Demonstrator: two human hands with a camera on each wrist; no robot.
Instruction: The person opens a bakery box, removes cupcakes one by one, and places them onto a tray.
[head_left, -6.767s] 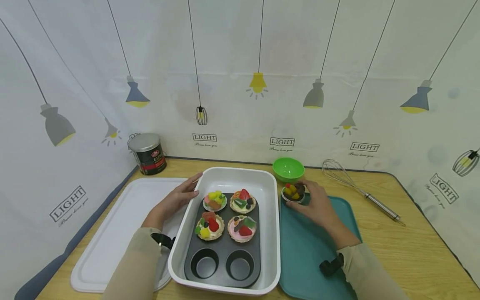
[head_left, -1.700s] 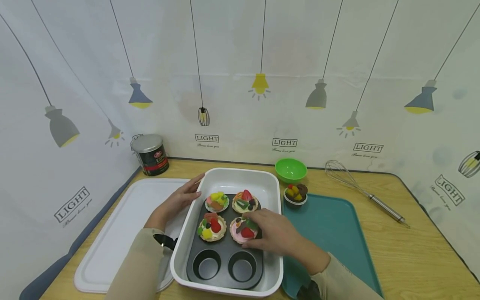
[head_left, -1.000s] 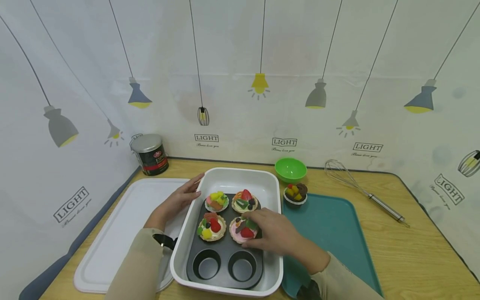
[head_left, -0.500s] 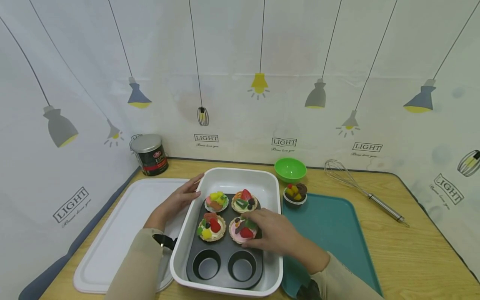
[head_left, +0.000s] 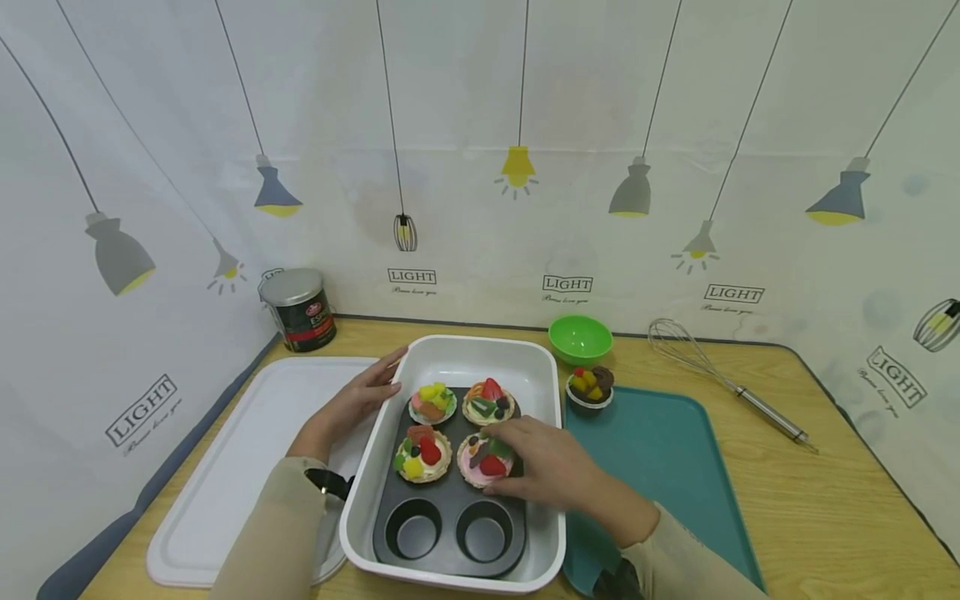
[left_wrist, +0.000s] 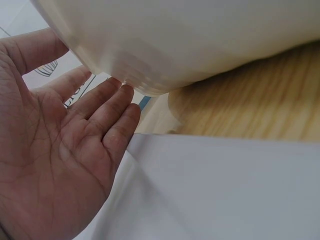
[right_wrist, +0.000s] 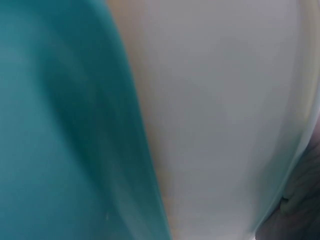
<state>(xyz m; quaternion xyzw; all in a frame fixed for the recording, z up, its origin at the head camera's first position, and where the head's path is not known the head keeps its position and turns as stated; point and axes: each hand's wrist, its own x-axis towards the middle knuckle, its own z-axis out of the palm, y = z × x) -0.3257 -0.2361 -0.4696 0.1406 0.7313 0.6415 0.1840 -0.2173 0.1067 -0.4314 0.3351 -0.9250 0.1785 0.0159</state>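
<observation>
A deep white bin (head_left: 480, 354) holds a dark muffin tin (head_left: 448, 508). My right hand (head_left: 551, 467) reaches over the bin's right wall and pinches a pink-creamed fruit tart (head_left: 480, 458) in the tin's middle row, thumb below and fingers above it. Beside it sits a cream fruit tart (head_left: 423, 468); behind are a tart with yellow fruit (head_left: 432, 403) and one with a strawberry (head_left: 489, 402). The two front cups are bare. My left hand (head_left: 348, 408) rests against the bin's left wall, its fingers relaxed, as the left wrist view shows.
A chocolate fruit cupcake (head_left: 590, 389) stands at the far corner of a teal tray (head_left: 660, 467). Behind it is a green bowl (head_left: 581, 340), with a whisk (head_left: 727, 383) to the right. A white lid-like tray (head_left: 240, 467) lies left, below a black can (head_left: 300, 312).
My right hand has let go of the chocolate cupcake by the teal tray and moved left to the pink tart. Over the last second or so both hands stay still.
</observation>
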